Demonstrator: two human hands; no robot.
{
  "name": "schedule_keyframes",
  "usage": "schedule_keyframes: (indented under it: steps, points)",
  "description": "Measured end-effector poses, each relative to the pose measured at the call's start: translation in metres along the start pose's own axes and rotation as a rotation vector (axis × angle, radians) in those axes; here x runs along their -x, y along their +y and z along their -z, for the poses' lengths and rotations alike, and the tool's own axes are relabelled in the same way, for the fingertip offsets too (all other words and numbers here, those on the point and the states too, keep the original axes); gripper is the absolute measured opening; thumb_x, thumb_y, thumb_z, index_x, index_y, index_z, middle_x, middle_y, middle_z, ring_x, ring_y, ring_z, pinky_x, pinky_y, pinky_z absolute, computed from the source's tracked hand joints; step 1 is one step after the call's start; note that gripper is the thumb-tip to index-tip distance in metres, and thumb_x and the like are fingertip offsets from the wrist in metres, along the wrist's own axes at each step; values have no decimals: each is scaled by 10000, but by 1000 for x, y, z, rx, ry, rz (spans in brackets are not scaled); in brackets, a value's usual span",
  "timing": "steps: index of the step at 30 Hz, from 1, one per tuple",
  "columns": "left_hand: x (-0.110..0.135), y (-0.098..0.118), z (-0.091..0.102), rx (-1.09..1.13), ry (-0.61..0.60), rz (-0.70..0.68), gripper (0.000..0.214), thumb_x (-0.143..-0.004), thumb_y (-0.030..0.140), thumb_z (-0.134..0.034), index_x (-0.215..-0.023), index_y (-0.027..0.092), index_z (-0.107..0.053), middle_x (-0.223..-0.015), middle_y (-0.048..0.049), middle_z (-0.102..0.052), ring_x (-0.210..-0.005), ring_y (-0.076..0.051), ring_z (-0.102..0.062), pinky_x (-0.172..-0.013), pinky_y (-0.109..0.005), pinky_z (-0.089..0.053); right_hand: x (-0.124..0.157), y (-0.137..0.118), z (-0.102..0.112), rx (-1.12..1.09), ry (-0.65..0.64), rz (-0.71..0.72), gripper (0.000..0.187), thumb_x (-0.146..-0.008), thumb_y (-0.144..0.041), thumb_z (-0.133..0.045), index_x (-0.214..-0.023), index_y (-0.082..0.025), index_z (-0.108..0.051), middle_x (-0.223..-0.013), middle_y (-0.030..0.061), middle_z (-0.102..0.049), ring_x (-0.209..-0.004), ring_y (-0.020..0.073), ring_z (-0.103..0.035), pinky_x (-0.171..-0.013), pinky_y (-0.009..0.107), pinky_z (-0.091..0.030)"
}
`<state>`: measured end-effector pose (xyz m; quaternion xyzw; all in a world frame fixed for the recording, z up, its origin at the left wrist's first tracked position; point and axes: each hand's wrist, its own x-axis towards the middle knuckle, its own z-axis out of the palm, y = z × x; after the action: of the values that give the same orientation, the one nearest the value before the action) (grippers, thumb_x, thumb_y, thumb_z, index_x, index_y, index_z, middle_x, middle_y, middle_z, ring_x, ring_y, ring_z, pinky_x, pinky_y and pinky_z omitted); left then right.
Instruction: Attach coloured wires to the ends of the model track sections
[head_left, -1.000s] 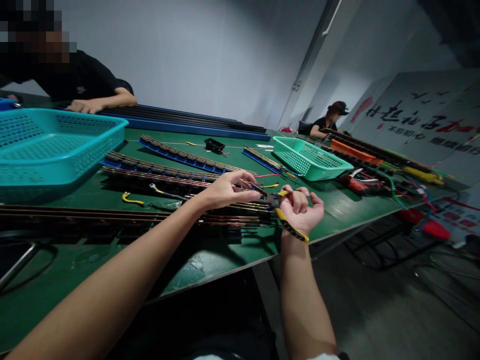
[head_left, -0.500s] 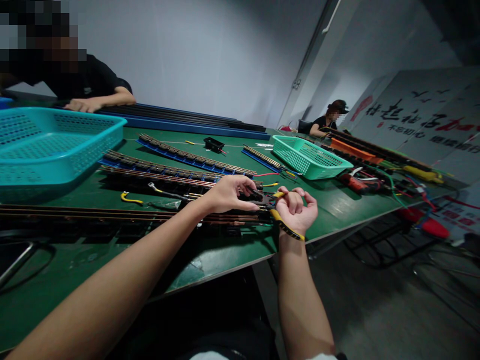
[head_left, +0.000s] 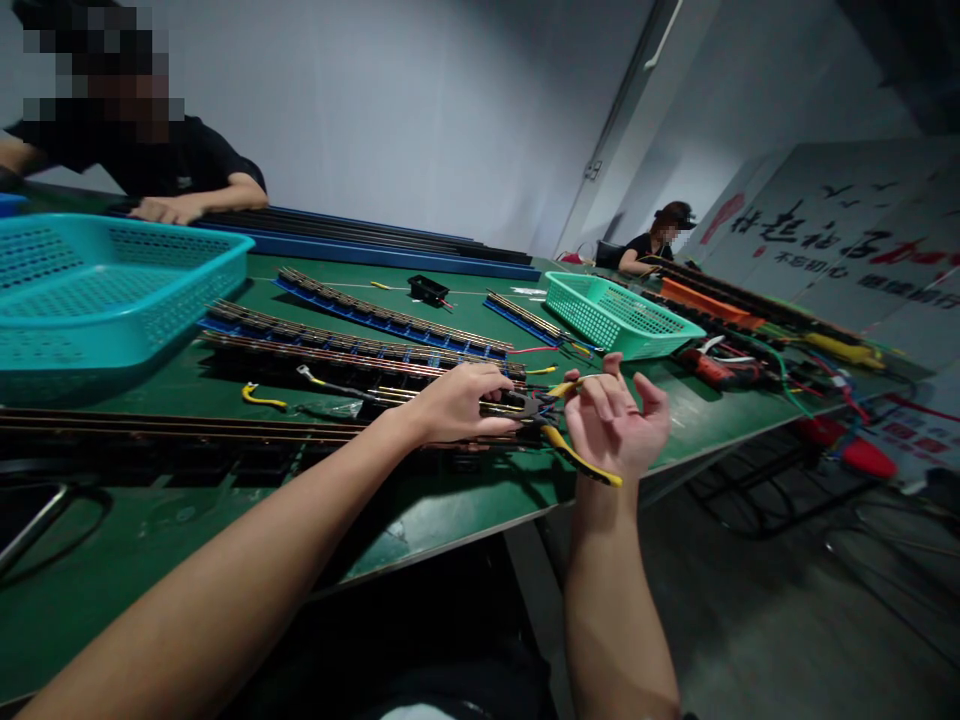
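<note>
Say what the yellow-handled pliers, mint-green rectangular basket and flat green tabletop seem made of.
Yellow-handled pliers: likely steel, from the dull grey head; yellow-and-black grips suggest plastic or rubber.
Mint-green rectangular basket: probably smooth moulded plastic, judging by its even colour and regular holes.
Flat green tabletop: glossy where light reflects; paint, laminate or plastic sheet, I can't tell.

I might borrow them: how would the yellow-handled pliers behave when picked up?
The yellow-handled pliers should feel rigid and perhaps heavy for their size, given the dark, metal-looking head. Their handles, spread apart at the right hand, may swing about the pivot if held loosely.
</note>
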<state>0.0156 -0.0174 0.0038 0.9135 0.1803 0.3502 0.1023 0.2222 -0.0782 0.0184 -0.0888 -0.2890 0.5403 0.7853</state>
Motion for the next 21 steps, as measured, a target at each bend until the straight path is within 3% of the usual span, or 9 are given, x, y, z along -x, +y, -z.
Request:
schedule_keyframes:
  steps: [4,10,12,15,18,21]
  points:
    - [-1,0,-2,-25,63,-38,325,-866,360,-734,-1088,124,-703,-1010,-112,-720,-931,-222,-668,-844,-373,-534,9,-9,-8,30,10,96,331,-746,-375,-605,-1038,-229,-661,-595,-77,-573,-567,120,-604,-852,421,-571]
    - [-2,3,-3,-43,129,-88,305,-872,374,-736,-1068,142,-710,-1032,-102,-735,-947,-214,-690,-853,-359,-548,18,-13,-9,-62,157,353,421,-767,-301,-554,-1166,-223,-663,-582,-83,-594,-807,170,-738,-996,440,-510]
    - [-2,3,-3,-43,164,-93,302,-875,376,-738,-1079,155,-707,-1051,-95,-740,-959,-210,-697,-854,-356,-549,19,-14,-7,-100,242,412,422,-774,-305,-547,-1174,-222,-653,-645,-68,-657,-916,182,-741,-1010,450,-501]
    - [-1,0,-2,-89,210,-78,316,-881,393,-737,-1099,168,-699,-1067,-88,-747,-976,-215,-702,-862,-370,-546,22,-7,-5,-124,327,361,439,-800,-411,-559,-1190,-219,-622,-960,-3,-758,-1118,190,-690,-1033,471,-487]
    - [0,-2,-2,-150,241,-62,348,-875,410,-744,-1115,165,-692,-1079,-92,-749,-1006,-229,-702,-882,-390,-539,29,10,-7,-105,265,242,586,-816,-575,-570,-1264,-197,-580,-1266,83,-692,-1280,203,-599,-1098,490,-445]
    - [1,-3,-3,-178,274,-58,363,-876,420,-742,-1122,159,-692,-1079,-97,-751,-1021,-234,-702,-891,-394,-536,32,25,-15,-80,176,230,747,-804,-693,-563,-1346,-180,-540,-1391,130,-607,-1363,229,-529,-1167,516,-376]
